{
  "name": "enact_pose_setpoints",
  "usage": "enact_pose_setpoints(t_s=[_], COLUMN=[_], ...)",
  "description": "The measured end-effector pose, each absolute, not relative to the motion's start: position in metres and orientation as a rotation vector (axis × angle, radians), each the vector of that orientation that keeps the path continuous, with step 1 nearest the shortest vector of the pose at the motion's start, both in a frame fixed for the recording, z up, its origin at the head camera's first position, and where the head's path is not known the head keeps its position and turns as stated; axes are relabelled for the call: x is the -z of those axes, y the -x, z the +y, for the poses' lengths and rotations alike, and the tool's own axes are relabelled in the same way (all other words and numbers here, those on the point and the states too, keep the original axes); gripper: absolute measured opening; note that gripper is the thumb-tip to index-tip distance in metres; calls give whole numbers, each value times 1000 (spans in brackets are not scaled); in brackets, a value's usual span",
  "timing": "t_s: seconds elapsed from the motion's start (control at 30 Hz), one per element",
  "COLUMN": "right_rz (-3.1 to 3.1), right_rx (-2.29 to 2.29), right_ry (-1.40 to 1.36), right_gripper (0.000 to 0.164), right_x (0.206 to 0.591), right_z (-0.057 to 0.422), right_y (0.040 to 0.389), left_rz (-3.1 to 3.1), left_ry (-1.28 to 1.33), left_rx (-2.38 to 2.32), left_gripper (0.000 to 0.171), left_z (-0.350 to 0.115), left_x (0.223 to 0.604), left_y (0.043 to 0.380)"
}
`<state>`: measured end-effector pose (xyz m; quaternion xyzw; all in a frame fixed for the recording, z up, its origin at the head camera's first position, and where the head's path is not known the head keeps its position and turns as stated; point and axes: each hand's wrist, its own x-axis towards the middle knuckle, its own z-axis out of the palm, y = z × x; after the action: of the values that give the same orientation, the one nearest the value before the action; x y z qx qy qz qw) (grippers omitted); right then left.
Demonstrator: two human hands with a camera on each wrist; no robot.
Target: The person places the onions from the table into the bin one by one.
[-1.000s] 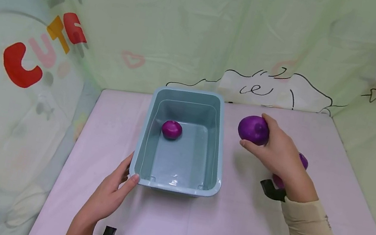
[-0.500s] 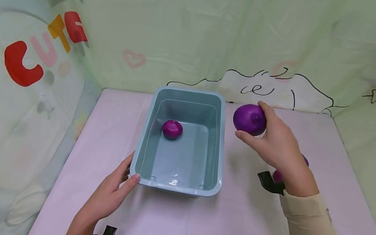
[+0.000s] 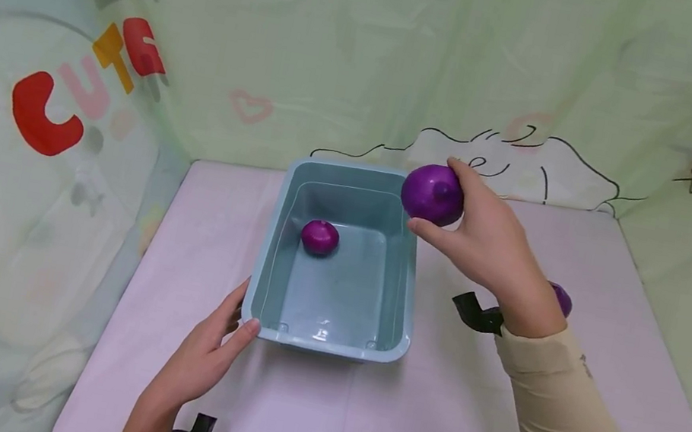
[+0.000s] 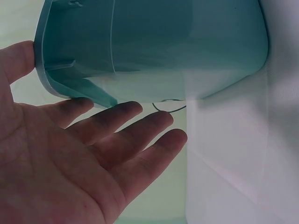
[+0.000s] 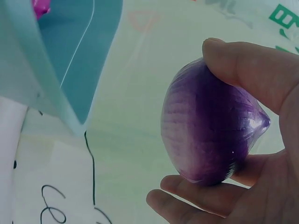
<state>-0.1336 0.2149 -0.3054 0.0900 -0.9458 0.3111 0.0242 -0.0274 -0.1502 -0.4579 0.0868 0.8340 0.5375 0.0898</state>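
Observation:
A purple onion (image 3: 431, 194) is pinched between the thumb and fingers of my right hand (image 3: 492, 234), held up over the far right corner of the blue plastic bin (image 3: 411, 289). In the right wrist view the onion (image 5: 208, 126) has a pointed end towards the palm. Another purple onion (image 3: 320, 238) lies inside the bin, left of its middle. My left hand (image 3: 203, 357) is at the near left corner of the bin, thumb on the rim. The left wrist view shows that hand's fingers (image 4: 152, 144) fairly straight and spread beside the bin's outer wall.
Partly hidden behind my right wrist, another purple object (image 3: 562, 300) lies on the table's right side. The pale cloth-covered table (image 3: 297, 416) meets printed curtains (image 3: 266, 40) at the back and both sides. Black straps (image 3: 478, 313) stick out from the wrists.
My right hand has carried the onion left and away from me, from the table's right side to over the bin's far right corner. My left hand stays at the bin.

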Motion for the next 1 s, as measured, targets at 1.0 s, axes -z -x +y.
enact_pose_setpoints(t_s=[1.0], right_rz=[-3046], right_rx=[-981], right_ry=[-428], right_gripper=[95], right_x=[324], right_z=[158], right_y=[186], left_rz=[2499], left_ry=[-303], left_rx=[-1608], left_gripper=[69], left_z=[-149], left_x=[458], left_y=[27])
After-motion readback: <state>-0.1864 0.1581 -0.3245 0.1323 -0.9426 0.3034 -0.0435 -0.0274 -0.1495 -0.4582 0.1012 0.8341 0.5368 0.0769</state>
